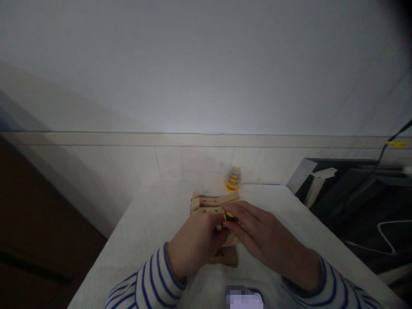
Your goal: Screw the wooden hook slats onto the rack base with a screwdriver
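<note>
The wooden frame [214, 201] lies near the middle of the desk [154, 214], a little toward the far edge, with both hands closed in on its near side. It shows as two pale slats lying side by side and apparently joined at their left ends, with small dark holes along them; whether those holes hold screws is too small to tell, so the piece looks partly put together and not finished. The right hand [267, 240] lies over the near slat, its fingers [244, 210] pinching a small yellow-and-black tool [229, 216] against the wood. The left hand [193, 244] rests against the frame from the left, its fingers tucked out of sight, so their grip cannot be told. A small yellow container [233, 179] stands at the desk's far edge, just beyond the frame, untouched.
</note>
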{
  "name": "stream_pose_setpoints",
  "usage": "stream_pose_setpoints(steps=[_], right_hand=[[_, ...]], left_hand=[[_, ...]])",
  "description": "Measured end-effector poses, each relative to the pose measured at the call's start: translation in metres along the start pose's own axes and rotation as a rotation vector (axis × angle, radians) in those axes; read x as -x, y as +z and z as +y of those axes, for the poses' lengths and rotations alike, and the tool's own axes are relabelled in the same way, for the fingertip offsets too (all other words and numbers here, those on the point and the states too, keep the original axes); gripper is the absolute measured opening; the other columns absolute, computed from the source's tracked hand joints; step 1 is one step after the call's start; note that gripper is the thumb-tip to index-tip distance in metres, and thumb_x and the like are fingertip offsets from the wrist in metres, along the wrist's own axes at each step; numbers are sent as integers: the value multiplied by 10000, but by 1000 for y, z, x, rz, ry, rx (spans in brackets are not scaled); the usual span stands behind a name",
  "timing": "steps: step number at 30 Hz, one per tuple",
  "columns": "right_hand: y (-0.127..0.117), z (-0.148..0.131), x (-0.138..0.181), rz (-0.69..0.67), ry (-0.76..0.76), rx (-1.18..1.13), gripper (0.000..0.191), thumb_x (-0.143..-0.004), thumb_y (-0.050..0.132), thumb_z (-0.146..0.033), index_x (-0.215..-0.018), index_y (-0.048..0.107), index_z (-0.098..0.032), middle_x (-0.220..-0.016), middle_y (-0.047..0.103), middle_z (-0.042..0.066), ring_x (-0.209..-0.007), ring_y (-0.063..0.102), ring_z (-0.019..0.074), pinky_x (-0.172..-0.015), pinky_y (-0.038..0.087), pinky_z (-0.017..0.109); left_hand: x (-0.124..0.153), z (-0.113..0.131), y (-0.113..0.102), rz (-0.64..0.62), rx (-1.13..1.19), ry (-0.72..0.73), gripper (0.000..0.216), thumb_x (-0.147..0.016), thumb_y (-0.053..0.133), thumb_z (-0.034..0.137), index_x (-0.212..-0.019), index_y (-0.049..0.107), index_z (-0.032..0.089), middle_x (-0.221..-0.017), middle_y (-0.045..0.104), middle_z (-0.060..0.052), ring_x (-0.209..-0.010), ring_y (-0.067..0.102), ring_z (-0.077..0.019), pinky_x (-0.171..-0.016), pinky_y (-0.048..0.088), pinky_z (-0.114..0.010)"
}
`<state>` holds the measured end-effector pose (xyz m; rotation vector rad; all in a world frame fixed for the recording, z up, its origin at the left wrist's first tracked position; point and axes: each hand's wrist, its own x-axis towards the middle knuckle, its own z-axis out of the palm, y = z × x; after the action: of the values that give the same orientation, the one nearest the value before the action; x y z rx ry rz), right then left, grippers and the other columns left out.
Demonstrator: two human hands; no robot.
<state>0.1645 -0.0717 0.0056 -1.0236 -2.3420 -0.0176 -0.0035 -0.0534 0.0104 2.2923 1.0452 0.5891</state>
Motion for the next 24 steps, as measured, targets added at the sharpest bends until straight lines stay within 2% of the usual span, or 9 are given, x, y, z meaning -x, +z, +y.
stream_pose_setpoints(steps=[10,16,21,24], right_hand=[[1,0,0,22,8,-1,255,-926,392,-224,-1161,467,-161,-1060,618,104,-980,595,199,-821,537,387],[-1,-2,-1,11,2,6,295,-911,420,-214,-1201,437,-169,-1106,611,108,-1020,586,202,-849,528,397],[-1,-2,-1,-12,15,7,280,-913,410,-203,-1189,426,-162,-1068,619,107,-988,598,208,-823,537,400],[0,-1,-1,-17,17,6,264,-911,411,-202,-1171,433,-158,-1046,625,109,-963,605,213,-807,542,404]], left_hand=[[0,3,-2,50,-5,-9,126,-793,538,154,-809,663,153,-644,644,5,-544,561,-115,-575,412,-225],[0,2,-3,39,1,-7,160,-770,508,99,-807,656,148,-718,672,-20,-627,609,-136,-564,420,-220],[0,2,-3,14,-1,-23,202,-769,494,96,-864,667,141,-783,688,-43,-687,621,-155,-615,436,-242],[0,1,-2,8,14,-17,178,-765,501,91,-824,661,142,-722,674,-25,-611,593,-132,-578,417,-228]])
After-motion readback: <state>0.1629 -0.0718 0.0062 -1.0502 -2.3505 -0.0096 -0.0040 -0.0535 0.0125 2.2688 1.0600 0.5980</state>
